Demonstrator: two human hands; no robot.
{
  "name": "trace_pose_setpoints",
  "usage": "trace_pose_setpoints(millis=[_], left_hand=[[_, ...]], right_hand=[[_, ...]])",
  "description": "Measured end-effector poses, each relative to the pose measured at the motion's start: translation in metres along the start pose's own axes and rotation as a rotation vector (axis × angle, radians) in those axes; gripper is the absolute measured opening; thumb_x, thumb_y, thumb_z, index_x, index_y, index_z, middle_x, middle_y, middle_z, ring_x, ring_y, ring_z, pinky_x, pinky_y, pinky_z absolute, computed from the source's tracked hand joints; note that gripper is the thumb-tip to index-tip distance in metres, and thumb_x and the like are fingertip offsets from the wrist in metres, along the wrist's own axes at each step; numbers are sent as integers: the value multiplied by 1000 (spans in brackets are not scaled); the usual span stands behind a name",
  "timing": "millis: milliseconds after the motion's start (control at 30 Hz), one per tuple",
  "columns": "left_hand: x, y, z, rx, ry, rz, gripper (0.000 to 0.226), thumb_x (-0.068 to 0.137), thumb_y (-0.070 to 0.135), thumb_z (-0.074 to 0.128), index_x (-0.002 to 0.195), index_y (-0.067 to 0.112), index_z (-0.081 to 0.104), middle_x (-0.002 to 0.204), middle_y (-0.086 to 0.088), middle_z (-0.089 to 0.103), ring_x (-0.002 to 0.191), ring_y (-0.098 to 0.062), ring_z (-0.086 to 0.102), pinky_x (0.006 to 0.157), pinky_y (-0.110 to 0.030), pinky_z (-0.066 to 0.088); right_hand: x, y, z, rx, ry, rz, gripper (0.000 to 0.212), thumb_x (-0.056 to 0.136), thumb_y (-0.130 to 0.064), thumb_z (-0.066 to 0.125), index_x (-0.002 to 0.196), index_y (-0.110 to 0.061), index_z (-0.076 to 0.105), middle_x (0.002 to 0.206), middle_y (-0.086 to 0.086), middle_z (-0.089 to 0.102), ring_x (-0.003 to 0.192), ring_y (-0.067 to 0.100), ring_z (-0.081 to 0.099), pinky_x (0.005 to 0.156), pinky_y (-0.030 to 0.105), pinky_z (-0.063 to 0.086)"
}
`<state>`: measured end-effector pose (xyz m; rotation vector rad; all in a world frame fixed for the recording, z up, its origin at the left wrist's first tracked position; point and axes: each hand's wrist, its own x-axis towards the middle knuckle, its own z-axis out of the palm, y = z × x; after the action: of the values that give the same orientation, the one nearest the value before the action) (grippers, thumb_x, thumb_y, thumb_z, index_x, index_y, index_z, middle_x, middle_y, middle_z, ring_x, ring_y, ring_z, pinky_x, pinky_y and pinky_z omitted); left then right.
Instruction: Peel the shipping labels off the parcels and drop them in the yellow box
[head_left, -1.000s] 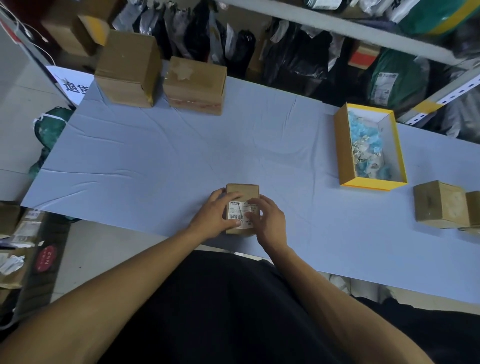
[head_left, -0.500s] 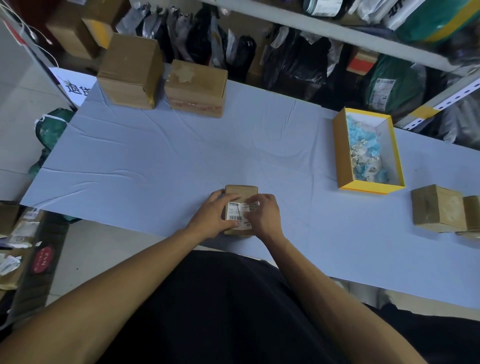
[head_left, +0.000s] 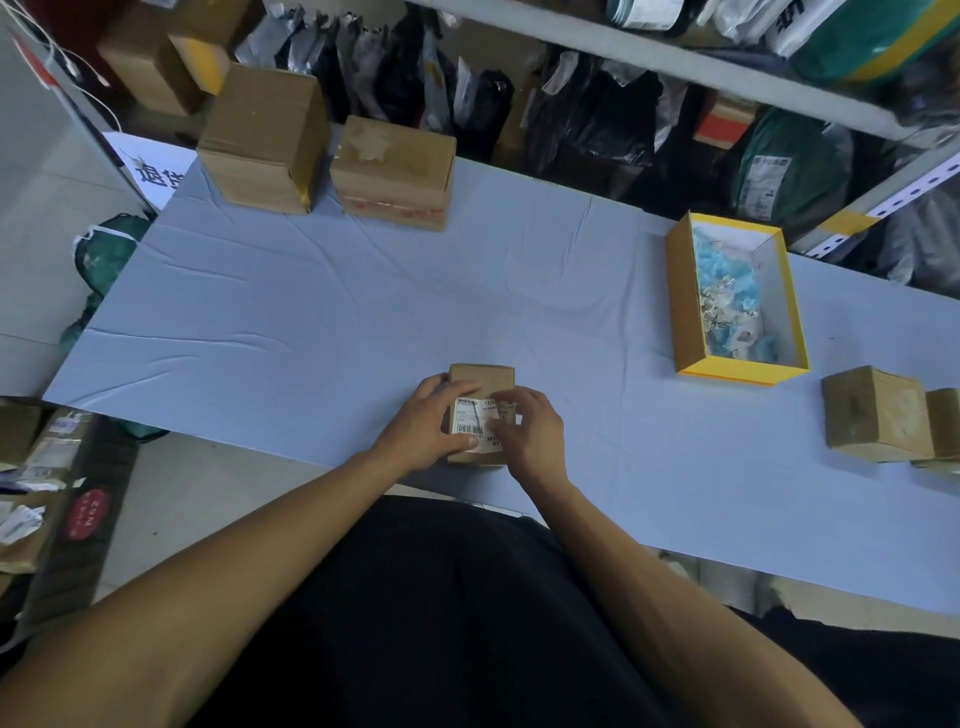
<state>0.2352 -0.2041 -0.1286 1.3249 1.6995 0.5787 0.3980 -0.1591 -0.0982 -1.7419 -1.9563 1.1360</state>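
2 hands work 1 parcel (head_left: 480, 376): left hand (head_left: 431, 423) grips it steady so right hand (head_left: 530, 434) can pinch its label (head_left: 475, 423) loose.

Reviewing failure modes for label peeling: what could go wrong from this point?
1. The shipping label already shows a tear line down its middle; it may come off in pieces.
2. The small parcel sits near the table's front edge; pulling could slide it off despite the left hand.
3. The yellow box is off to the right of the right hand; scraps might drop short.
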Motion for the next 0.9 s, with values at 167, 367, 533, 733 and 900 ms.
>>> trace_pose_setpoints(millis=[167, 367, 533, 733, 900], left_hand=[[-3, -1, 2, -8, 14, -7, 76, 78, 26, 80, 142, 38, 43, 152, 0, 30, 134, -16, 40, 109, -32, 40], [-3, -2, 4, -3, 18, -10, 76, 77, 27, 80, 142, 38, 43, 152, -1, 29, 134, -17, 40, 110, -33, 40], [-2, -2, 4, 3, 14, -10, 76, 77, 27, 80, 142, 38, 42, 153, -1, 29, 135, -17, 39, 110, -35, 40], [-2, -1, 3, 4, 11, -16, 76, 78, 26, 81, 143, 37, 43, 152, -1, 29, 135, -16, 39, 109, -26, 36], [-1, -1, 3, 1, 18, -9, 77, 76, 23, 82, 142, 36, 44, 150, -1, 31, 133, -15, 40, 106, -21, 33]], right_hand=[[1, -1, 3, -39, 13, 3, 29, 80, -9, 66, 108, -16, 69, 121, 1, 61, 100, 14, 59, 79, 17, 37], [-2, 2, 7, -122, 7, -38, 32, 85, -13, 62, 114, -20, 70, 106, -7, 65, 85, 14, 61, 69, 19, 41], [-3, 3, 8, -186, 15, -60, 28, 87, -16, 61, 112, -22, 71, 99, -10, 64, 76, 10, 56, 58, 10, 31], [1, -1, 3, -126, -4, -5, 28, 81, -12, 66, 109, -17, 70, 119, -2, 59, 95, 16, 60, 76, 21, 39], [3, -1, 1, -97, -21, 21, 27, 80, -10, 66, 107, -16, 68, 122, 0, 55, 89, 12, 54, 76, 21, 37]])
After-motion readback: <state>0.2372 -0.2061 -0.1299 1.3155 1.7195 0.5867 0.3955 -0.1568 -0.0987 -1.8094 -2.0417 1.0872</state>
